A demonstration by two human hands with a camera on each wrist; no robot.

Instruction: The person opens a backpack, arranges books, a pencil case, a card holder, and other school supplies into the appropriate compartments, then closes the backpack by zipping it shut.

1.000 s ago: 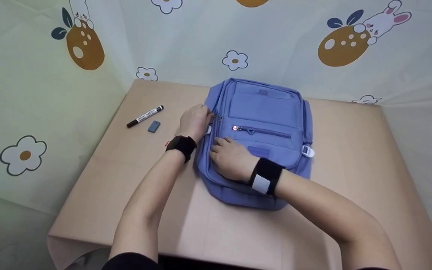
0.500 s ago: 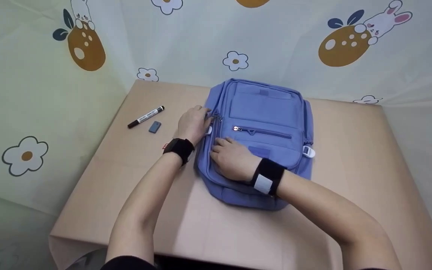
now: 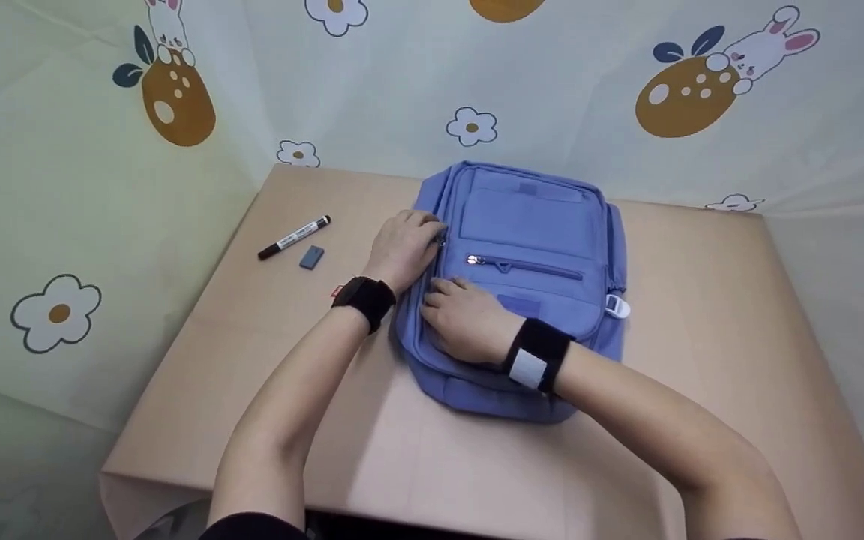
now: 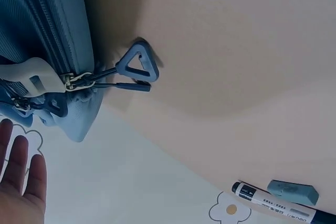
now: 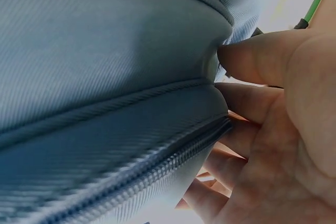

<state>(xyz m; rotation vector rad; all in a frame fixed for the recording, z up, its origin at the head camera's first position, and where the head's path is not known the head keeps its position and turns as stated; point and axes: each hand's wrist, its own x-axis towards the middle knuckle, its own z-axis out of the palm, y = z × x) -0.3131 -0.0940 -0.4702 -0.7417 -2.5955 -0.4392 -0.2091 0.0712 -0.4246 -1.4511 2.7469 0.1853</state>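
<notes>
A blue backpack [image 3: 533, 217] lies front up on the table. My right hand [image 3: 469, 319] grips its near-left edge; in the right wrist view the thumb [image 5: 257, 56] and fingers pinch the fabric beside a zipper [image 5: 157, 169]. My left hand [image 3: 403, 251] is higher along the same side, its fingertips at the zipped edge. The left wrist view has three of its fingers [image 4: 18, 161] straight, with thumb and index finger out of sight. Near them are a small zipper pull [image 4: 55, 106], a white buckle [image 4: 34, 80] and a triangular zipper pull [image 4: 137, 66] hanging from the side zipper.
A black-and-white marker [image 3: 294, 238] and a small grey-blue block [image 3: 312, 257] lie on the table left of the backpack. The table [image 3: 709, 337] is covered in tan material. A printed curtain [image 3: 552, 90] stands behind and at both sides.
My left hand has shifted right, from the zipper pulls at the backpack's left side onto its upper edge, and its fingers have loosened. The right hand keeps its grip.
</notes>
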